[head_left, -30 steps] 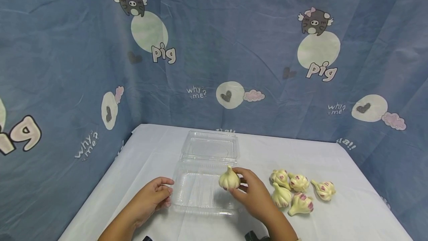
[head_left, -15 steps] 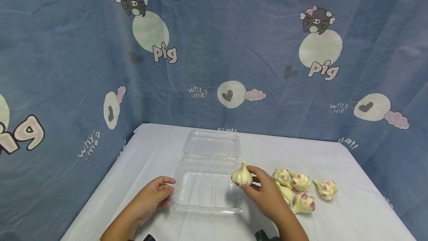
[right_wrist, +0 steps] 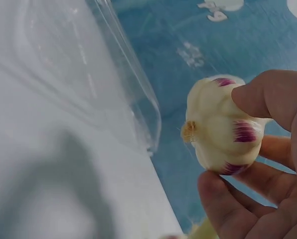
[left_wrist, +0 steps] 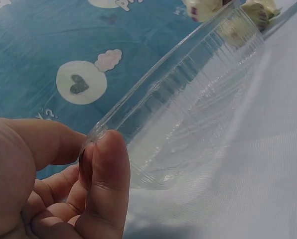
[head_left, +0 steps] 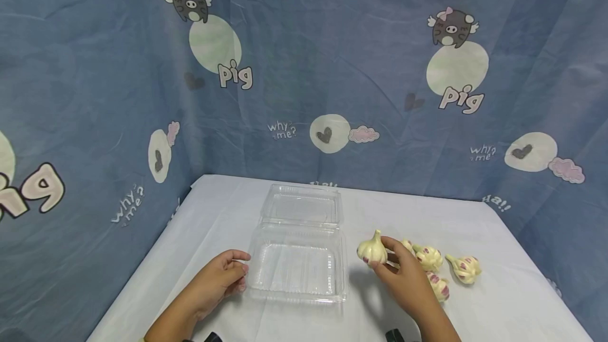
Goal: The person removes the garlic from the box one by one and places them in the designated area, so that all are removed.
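Observation:
A garlic bulb [head_left: 372,251], cream with purple patches, is held in the air between the thumb and fingers of my right hand [head_left: 407,276]. Its stem points up in the head view, and its root end [right_wrist: 189,131] faces the right wrist camera. To its left lies a clear plastic clamshell box [head_left: 298,295], lid open toward the back. My left hand [head_left: 219,281] pinches the box's left rim between thumb and fingers, as the left wrist view [left_wrist: 106,164] shows. Nothing lies inside the box.
On the white-covered table [head_left: 228,205], several more garlic bulbs [head_left: 429,258] sit at the right, partly hidden behind my right hand. One bulb [head_left: 464,268] lies a little apart, farthest right. A blue printed curtain [head_left: 285,67] hangs behind and at the sides.
My right hand has carried the garlic bulb rightward, from over the box to beyond its right edge, near the other bulbs. My left hand stays at the box's left rim.

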`<state>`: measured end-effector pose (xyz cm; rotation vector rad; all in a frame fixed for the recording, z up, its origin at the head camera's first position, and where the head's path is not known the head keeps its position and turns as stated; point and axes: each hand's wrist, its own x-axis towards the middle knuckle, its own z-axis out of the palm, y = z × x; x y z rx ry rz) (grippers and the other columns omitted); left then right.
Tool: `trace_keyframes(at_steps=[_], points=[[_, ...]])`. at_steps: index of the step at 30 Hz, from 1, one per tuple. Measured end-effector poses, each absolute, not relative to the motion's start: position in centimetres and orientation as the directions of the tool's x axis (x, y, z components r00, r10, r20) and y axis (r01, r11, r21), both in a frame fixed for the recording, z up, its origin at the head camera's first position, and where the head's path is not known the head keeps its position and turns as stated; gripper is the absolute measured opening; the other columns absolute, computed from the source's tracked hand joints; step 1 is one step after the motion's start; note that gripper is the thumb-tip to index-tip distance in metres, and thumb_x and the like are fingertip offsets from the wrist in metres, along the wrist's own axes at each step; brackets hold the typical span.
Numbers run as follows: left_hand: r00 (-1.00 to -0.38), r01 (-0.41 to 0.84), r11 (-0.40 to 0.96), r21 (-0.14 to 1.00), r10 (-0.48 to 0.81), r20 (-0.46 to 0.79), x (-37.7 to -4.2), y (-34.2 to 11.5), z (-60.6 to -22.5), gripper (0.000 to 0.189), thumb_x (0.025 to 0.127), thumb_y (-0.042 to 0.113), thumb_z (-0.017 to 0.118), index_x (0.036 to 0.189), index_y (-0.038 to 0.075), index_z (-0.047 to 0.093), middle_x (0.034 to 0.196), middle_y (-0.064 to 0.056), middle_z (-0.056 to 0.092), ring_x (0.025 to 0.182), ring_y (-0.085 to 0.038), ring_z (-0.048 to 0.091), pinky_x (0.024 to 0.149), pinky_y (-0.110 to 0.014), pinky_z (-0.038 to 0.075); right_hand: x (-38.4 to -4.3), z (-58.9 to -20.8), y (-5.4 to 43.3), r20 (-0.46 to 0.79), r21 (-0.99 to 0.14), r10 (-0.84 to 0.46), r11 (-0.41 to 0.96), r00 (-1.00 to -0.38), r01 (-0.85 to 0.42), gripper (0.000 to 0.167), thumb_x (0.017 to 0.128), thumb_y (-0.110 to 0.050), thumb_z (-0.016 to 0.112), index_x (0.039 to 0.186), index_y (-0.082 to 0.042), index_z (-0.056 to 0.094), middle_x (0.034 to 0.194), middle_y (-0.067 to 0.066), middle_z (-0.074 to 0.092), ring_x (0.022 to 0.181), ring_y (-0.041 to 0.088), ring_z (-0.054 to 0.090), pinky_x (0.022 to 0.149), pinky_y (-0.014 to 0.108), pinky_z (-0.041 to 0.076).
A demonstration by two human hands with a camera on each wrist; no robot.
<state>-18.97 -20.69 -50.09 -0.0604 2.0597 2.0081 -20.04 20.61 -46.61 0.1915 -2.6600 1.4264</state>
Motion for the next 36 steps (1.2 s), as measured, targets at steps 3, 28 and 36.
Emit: trace_keyframes(at_steps=[3,28,36], points=[[-0.964,-0.216,0.044,0.975,0.151,-0.220,-18.9,-20.6,-49.9,0.044,0.101,0.006,0.060,0.140,-0.009,0.045,0.098,-0.009,0.061,0.075,-0.014,0.059,0.067,-0.025,0.056,-19.7,-46.4,21.8,0.139,-0.824,-0.021,0.553,-0.990,-0.127,0.064,0.099,-0.031,0.074,0.152,-0.009,0.045,0.151,0.016,0.054,0.132,0.035,0.061,0.106,0.044,0.054],[-0.962,-0.226,0.041,0.973,0.148,-0.229,-19.1,-20.7,-50.2,0.043,0.104,0.007,0.058,0.141,-0.009,0.044,0.100,-0.009,0.060,0.078,-0.015,0.059,0.070,-0.026,0.058,-17.9,-44.5,26.7,0.155,-0.813,0.109,0.579,-0.982,-0.064,0.065,0.101,-0.037,0.071,0.151,-0.004,0.045,0.153,0.018,0.051,0.136,0.037,0.056,0.096,0.011,0.049],[-0.961,-0.223,0.042,0.974,0.158,-0.227,-19.1,-20.7,-50.1,0.043,0.104,0.007,0.057,0.142,-0.009,0.043,0.099,-0.008,0.060,0.078,-0.014,0.059,0.070,-0.026,0.058,-17.6,-44.8,28.2,0.145,-0.798,0.163,0.603,-0.976,-0.018,0.071,0.100,-0.042,0.071,0.152,-0.002,0.044,0.154,0.022,0.049,0.137,0.041,0.055,0.089,0.003,0.046]])
